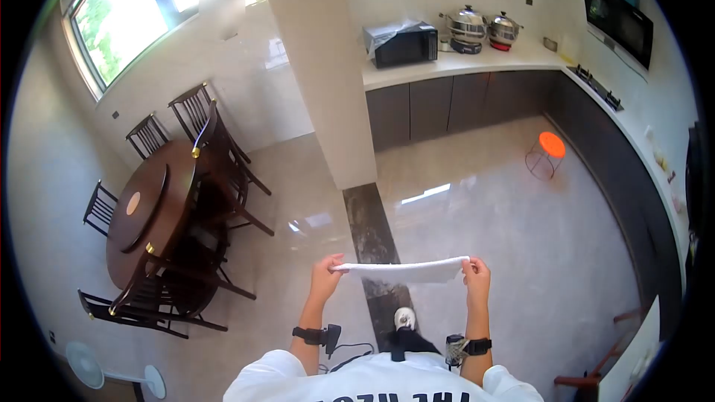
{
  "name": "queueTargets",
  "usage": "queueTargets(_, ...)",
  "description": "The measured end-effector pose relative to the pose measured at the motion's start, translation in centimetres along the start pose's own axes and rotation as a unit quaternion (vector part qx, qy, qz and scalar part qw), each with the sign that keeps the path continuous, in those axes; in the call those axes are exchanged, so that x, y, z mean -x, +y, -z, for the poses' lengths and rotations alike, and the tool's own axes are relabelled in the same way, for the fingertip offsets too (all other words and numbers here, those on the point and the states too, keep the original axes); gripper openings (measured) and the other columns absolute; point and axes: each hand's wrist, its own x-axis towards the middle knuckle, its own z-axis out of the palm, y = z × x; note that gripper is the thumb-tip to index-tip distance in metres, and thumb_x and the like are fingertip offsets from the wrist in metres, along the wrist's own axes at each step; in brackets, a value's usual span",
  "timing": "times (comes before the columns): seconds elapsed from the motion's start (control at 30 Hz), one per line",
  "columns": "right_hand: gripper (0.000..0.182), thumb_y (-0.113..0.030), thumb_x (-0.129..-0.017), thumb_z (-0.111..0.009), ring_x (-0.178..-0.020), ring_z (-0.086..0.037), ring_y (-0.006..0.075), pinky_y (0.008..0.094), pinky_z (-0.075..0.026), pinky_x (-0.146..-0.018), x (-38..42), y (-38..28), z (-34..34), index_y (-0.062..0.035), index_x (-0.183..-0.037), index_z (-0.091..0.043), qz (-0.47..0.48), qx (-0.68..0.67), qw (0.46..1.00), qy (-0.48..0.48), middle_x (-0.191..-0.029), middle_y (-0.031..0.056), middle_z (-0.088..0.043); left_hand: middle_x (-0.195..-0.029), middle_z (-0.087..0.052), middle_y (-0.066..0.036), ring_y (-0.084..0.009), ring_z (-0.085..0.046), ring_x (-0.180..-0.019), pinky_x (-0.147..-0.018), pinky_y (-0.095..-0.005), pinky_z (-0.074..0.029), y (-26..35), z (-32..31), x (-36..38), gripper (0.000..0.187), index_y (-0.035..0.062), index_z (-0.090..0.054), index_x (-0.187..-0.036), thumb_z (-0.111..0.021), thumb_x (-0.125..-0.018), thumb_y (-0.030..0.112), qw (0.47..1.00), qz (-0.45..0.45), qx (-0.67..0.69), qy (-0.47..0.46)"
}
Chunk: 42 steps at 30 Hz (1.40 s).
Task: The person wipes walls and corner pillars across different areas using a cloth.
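Note:
A white cloth (pixel 406 272) is stretched out level in front of me, above the floor. At its left end, my left hand (pixel 326 274) pinches a corner between closed fingers. The opposite end is gripped by my right hand (pixel 477 274), fingers closed on the upper corner. The cloth's upper edge runs nearly straight between both hands, and its lower part hangs a short way down. Dark straps with small devices sit around both wrists. One white shoe (pixel 404 318) shows below the cloth on the dark floor strip.
To the left stands a round dark wooden table (pixel 160 179) with several chairs. A pillar (pixel 320 67) rises ahead. Behind it, a counter (pixel 477 67) carries a microwave (pixel 406 45) and steamer pots (pixel 468 26). An orange stool (pixel 551 144) stands right. A fan (pixel 86 365) is at lower left.

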Motion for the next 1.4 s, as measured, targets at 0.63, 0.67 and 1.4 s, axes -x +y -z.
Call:
queueTargets(0.63,0.013,-0.011,-0.087,-0.058,-0.074,-0.064,0.0132,0.0187,-0.045,-0.054,-22.6,-7.7,-20.6,0.0001,-0.094,-0.059,-0.026,-0.228,0.952,-0.201,-0.108,0.0141,-0.061,-0.102,-0.06,-0.015,-0.0213,-0.059,-0.094,-0.083,-0.032,-0.05,-3.3,5.8,-24.3,0.026,0.0022,-0.056,-0.094,-0.041,-0.079,-0.012,0.951,-0.019,0.297,0.084)
queueTargets(0.67,0.014,-0.011,-0.087,-0.058,-0.074,-0.064,0.0133,0.0192,-0.047,-0.056,-24.0,-8.8,-22.0,0.0005,-0.095,-0.059,-0.019,-0.241,0.947,-0.212,-0.105,0.0136,-0.062,-0.101,-0.06,-0.015,-0.0212,-0.059,-0.094,-0.084,-0.0313,-0.048,-3.8,6.7,-26.3,0.025,0.002,-0.059,-0.09,-0.041,-0.078,-0.012,0.965,-0.044,0.251,0.07)
queueTargets(1.4,0.012,-0.01,-0.089,-0.055,-0.088,-0.064,0.0168,0.0236,-0.053,-0.074,-46.2,-21.3,-47.5,0.0002,-0.095,-0.059,0.079,-0.297,0.926,-0.22,-0.126,0.0155,-0.051,-0.087,-0.061,-0.011,-0.019,-0.06,-0.075,-0.073,-0.0279,-0.045,2.4,14.0,-55.9,0.007,0.0022,-0.048,-0.087,-0.044,-0.091,0.007,0.978,-0.081,0.126,0.145)
